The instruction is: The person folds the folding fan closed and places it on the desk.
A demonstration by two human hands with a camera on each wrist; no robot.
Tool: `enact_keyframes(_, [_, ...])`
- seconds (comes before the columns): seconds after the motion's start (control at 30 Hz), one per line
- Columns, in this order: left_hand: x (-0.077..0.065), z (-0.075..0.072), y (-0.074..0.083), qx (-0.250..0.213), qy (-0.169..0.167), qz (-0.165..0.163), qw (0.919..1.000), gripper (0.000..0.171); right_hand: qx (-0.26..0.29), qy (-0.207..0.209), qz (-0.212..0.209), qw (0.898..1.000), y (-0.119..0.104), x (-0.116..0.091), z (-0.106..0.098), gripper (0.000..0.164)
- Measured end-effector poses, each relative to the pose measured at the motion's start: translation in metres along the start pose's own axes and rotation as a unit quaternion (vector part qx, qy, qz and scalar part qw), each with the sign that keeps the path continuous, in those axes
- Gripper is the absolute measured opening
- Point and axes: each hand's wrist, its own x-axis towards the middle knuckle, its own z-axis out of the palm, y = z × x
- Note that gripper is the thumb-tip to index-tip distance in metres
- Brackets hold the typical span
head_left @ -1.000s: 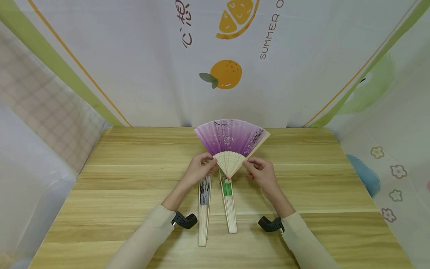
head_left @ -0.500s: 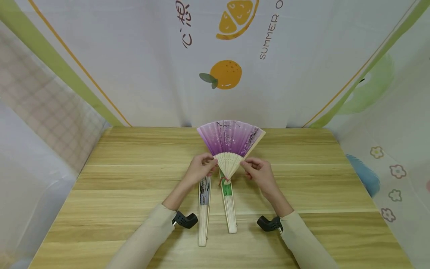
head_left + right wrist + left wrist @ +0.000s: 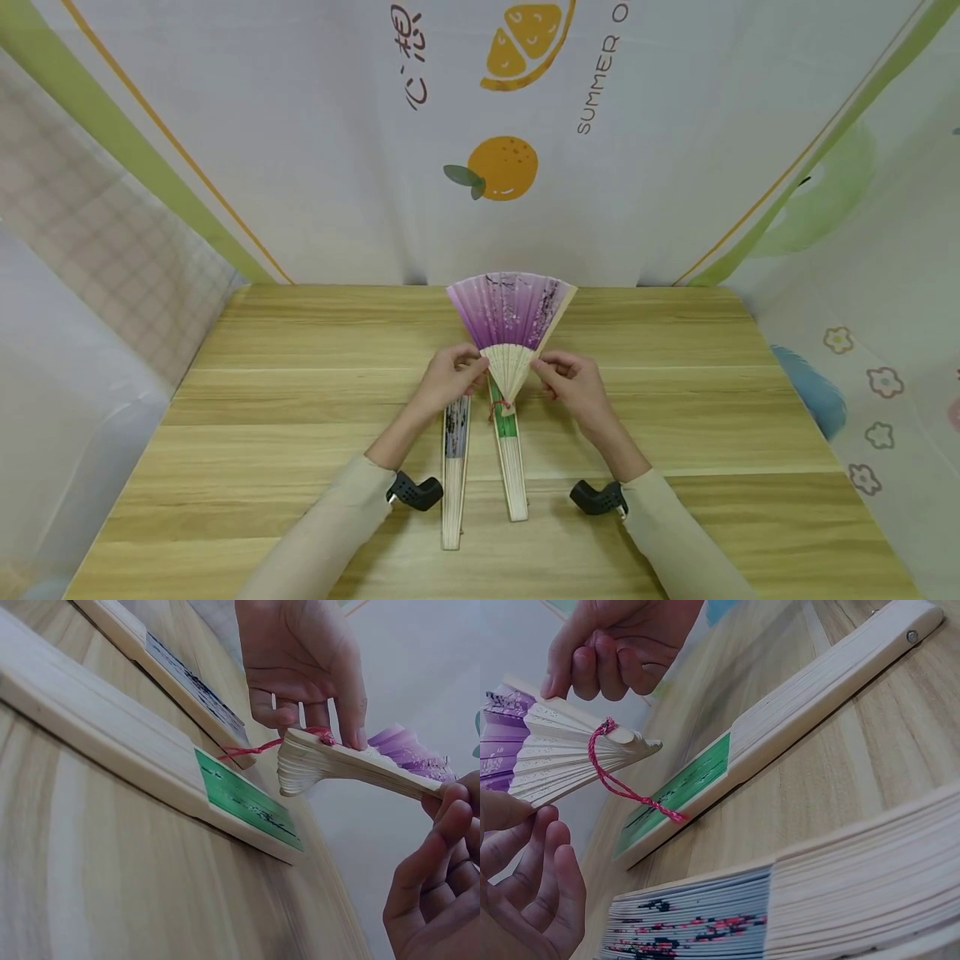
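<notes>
A purple folding fan [image 3: 510, 312] with a blossom print is partly spread, its pale ribs meeting at the near end. My left hand [image 3: 447, 379] pinches its left outer rib between thumb and finger, and my right hand [image 3: 576, 385] pinches the right one. From the pivot dangles a red cord [image 3: 622, 780]. Below the purple fan, a folded green fan [image 3: 512, 467] lies on the table, its far end overlapped in the head view. Left of that lies another folded fan [image 3: 454, 475], grey-blue with dark and red print, best seen in the left wrist view.
The wooden table [image 3: 300, 467] runs back to a white curtain [image 3: 337, 167] printed with oranges. More printed cloth hangs at both sides. A black wrist camera [image 3: 416, 492] sits on the left sleeve, another wrist camera [image 3: 597, 497] on the right.
The purple fan has narrowed, its right edge swinging inward. My right hand has moved left with that edge, while my left hand has barely moved. The two folded fans lie as before.
</notes>
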Motion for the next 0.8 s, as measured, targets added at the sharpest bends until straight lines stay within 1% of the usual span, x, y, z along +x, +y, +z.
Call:
enact_keyframes(0.1, [0.000, 0.001, 0.002, 0.001, -0.006, -0.006, 1.0000, 0.017, 0.002, -0.003, -0.001, 1.000, -0.001, 0.000, 0.002, 0.020])
enact_keyframes(0.23, [-0.012, 0.002, 0.024, 0.009, -0.009, -0.007, 0.9999, 0.017, 0.005, -0.008, -0.004, 1.000, -0.001, -0.001, 0.004, 0.019])
enact_keyframes(0.27, [-0.012, 0.003, 0.025, 0.010, -0.007, -0.004, 0.9999, 0.016, 0.006, -0.009, -0.005, 1.000, -0.002, -0.001, 0.004, 0.019])
enact_keyframes(0.33, [-0.011, 0.003, 0.023, 0.009, -0.003, 0.000, 0.9999, 0.015, 0.005, -0.010, -0.006, 1.000, -0.002, -0.001, 0.005, 0.019])
enact_keyframes(0.47, [0.000, 0.005, 0.003, 0.014, 0.000, 0.008, 0.9999, 0.013, -0.002, -0.010, -0.002, 1.000, -0.002, 0.000, 0.006, 0.019])
enact_keyframes(0.67, [0.002, 0.008, 0.004, 0.039, -0.002, 0.027, 0.9989, 0.012, -0.008, -0.015, 0.000, 1.000, -0.002, 0.001, 0.009, 0.019])
enact_keyframes(0.8, [0.003, 0.009, 0.003, 0.042, -0.001, 0.034, 0.9985, 0.013, -0.011, -0.015, -0.006, 1.000, -0.003, 0.000, 0.010, 0.018])
